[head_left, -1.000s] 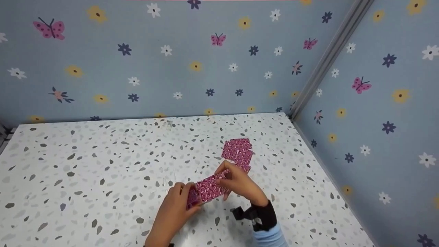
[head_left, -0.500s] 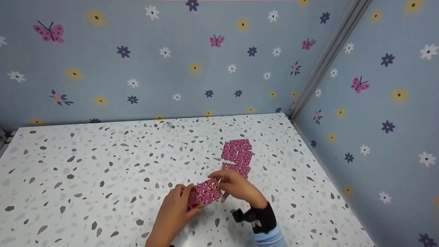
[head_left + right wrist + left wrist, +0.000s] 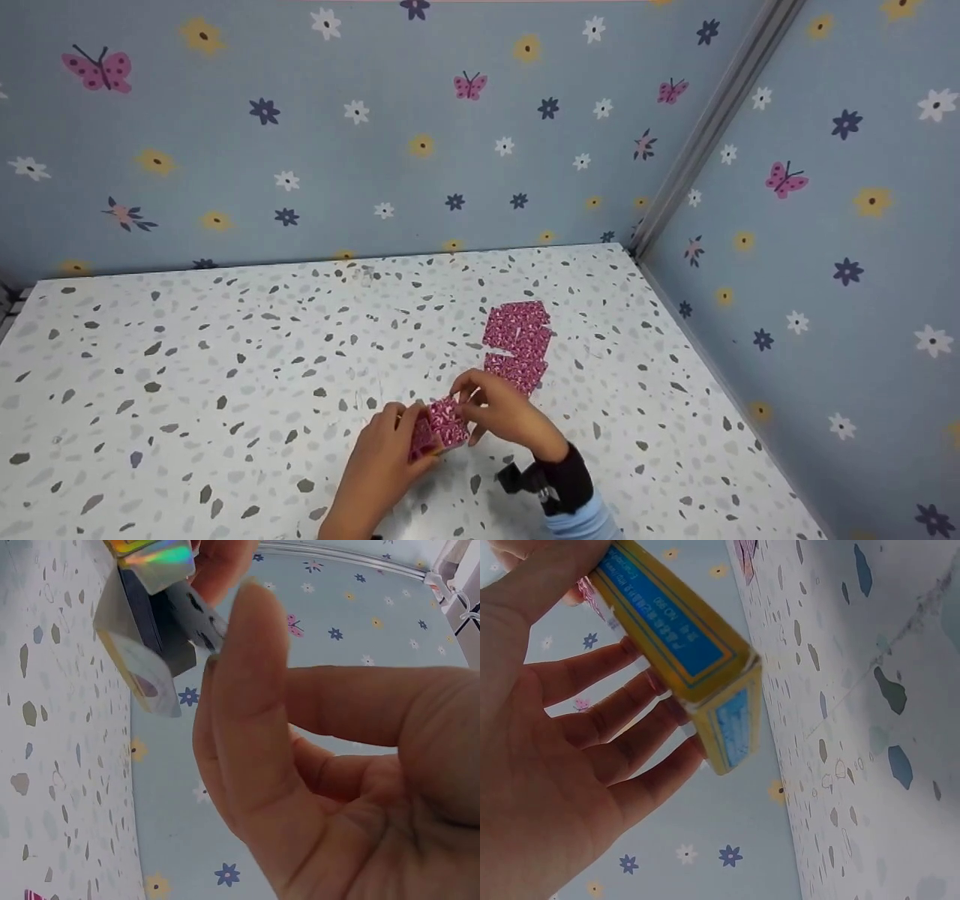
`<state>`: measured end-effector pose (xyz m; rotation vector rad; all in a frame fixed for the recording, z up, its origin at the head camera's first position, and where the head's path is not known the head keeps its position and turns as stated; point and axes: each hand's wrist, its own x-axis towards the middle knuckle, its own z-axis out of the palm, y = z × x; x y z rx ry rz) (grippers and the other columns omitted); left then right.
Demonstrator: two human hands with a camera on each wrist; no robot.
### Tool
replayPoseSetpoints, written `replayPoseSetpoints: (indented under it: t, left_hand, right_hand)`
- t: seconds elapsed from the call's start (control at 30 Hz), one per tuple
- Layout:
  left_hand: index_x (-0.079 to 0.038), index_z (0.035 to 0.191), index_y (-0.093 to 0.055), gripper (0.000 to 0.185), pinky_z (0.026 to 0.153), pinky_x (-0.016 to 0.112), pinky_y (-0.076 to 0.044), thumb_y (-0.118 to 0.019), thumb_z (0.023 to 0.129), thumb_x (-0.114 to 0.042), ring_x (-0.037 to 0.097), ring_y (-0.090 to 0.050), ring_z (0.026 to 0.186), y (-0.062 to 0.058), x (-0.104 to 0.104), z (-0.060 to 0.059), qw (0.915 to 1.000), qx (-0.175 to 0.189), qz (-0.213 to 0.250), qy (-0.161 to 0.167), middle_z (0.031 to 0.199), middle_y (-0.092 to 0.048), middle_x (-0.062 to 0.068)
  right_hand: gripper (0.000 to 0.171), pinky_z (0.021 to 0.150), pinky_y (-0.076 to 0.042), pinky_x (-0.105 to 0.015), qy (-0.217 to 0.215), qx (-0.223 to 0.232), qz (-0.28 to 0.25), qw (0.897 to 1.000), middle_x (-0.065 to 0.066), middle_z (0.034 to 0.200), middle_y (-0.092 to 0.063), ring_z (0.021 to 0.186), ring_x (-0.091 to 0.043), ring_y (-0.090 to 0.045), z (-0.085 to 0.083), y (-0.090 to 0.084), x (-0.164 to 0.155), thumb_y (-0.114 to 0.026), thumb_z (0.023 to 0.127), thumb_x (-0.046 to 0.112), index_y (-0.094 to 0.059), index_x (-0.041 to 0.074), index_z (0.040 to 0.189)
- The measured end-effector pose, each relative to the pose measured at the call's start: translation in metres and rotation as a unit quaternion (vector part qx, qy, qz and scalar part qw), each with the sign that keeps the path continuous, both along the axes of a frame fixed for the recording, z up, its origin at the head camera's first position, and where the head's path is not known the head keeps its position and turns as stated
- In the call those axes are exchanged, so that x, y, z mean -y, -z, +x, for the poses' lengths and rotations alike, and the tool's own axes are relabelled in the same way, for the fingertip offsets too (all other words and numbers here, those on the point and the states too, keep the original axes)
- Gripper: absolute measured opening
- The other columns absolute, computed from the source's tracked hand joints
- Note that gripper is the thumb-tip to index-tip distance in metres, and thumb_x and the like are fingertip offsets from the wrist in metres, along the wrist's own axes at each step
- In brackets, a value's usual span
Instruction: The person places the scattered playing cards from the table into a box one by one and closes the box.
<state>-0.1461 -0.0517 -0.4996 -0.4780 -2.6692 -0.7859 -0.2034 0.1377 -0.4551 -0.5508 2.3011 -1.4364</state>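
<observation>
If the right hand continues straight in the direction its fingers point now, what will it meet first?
The right hand points left, toward the left hand. It already touches the pink cards sticking out of the yellow card box held there, so further travel would probably press into that box. Depth is unclear.

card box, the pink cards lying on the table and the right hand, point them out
card box (image 3: 682,652), left wrist view, on its yellow and blue side
pink cards on the table (image 3: 517,341), head view, middle of the pile
right hand (image 3: 504,414), head view, back of the hand

Bright even headlight; dim, blurry wrist views
</observation>
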Motion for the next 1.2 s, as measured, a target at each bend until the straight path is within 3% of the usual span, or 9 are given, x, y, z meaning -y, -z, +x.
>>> replayPoseSetpoints:
  t: [0.17, 0.3, 0.47, 0.77, 0.97, 1.2]
  left_hand:
    - [-0.001, 0.121, -0.055, 0.069, 0.079, 0.038, -0.05, -0.08, 0.067, -0.038, 0.019, -0.054, 0.087, -0.0001, -0.0009, -0.0004, 0.9999, 0.01, -0.001, 0.002, 0.101, -0.053, 0.009]
    - [-0.001, 0.121, -0.055, 0.069, 0.078, 0.038, -0.05, -0.08, 0.067, -0.036, 0.019, -0.054, 0.086, 0.0001, -0.001, -0.0005, 0.9999, 0.017, -0.001, 0.003, 0.101, -0.053, 0.009]
    - [-0.001, 0.119, -0.056, 0.068, 0.076, 0.038, -0.05, -0.08, 0.067, -0.037, 0.018, -0.054, 0.084, -0.0004, -0.0009, -0.0007, 0.9999, 0.013, -0.004, 0.002, 0.099, -0.053, 0.009]
    - [-0.003, 0.118, -0.056, 0.065, 0.076, 0.038, -0.05, -0.081, 0.066, -0.033, 0.017, -0.053, 0.083, -0.0017, 0.0005, -0.0009, 0.9997, 0.024, -0.005, 0.002, 0.098, -0.053, 0.008]
    - [-0.004, 0.119, -0.056, 0.066, 0.078, 0.039, -0.05, -0.081, 0.066, -0.035, 0.018, -0.054, 0.085, -0.0007, 0.0008, -0.0014, 0.9993, 0.038, 0.0, 0.006, 0.1, -0.053, 0.009]
    - [-0.006, 0.119, -0.056, 0.066, 0.079, 0.04, -0.05, -0.081, 0.066, -0.036, 0.02, -0.055, 0.086, -0.0003, 0.0008, -0.0018, 0.9985, 0.054, 0.004, 0.006, 0.101, -0.053, 0.009]
  right_hand:
    - [0.019, 0.055, -0.056, -0.043, -0.012, -0.02, 0.033, 0.999, -0.014, 0.098, -0.054, 0.069, -0.028, -0.062, 0.0004, 0.0028, 0.0044, -0.057, 0.09, 0.004, -0.057, -0.002, 0.108]
    - [0.022, 0.054, -0.056, -0.031, -0.025, -0.058, 0.07, 0.996, -0.013, 0.1, -0.054, 0.076, -0.018, -0.059, 0.0015, 0.0034, 0.0048, -0.058, 0.09, 0.009, -0.059, 0.0, 0.11]
    - [0.026, 0.058, -0.05, -0.017, -0.032, -0.091, 0.111, 0.989, -0.011, 0.099, -0.055, 0.086, -0.017, -0.056, 0.0036, 0.0024, 0.0044, -0.058, 0.091, 0.016, -0.06, 0.003, 0.114]
    - [0.026, 0.07, -0.046, -0.017, -0.057, -0.107, 0.155, 0.98, -0.006, 0.098, -0.057, 0.085, -0.009, -0.054, 0.0048, 0.0015, 0.0069, -0.057, 0.092, 0.024, -0.063, 0.007, 0.111]
    - [0.024, 0.071, -0.046, -0.018, -0.064, -0.109, 0.163, 0.978, -0.003, 0.098, -0.059, 0.083, -0.007, -0.051, 0.003, 0.0005, 0.0031, -0.055, 0.093, 0.023, -0.066, 0.012, 0.112]
    - [0.028, 0.073, -0.041, -0.017, -0.109, -0.119, 0.184, 0.97, 0.0, 0.096, -0.061, 0.083, -0.005, -0.048, 0.0005, 0.0002, -0.0001, -0.052, 0.094, 0.028, -0.067, 0.015, 0.114]
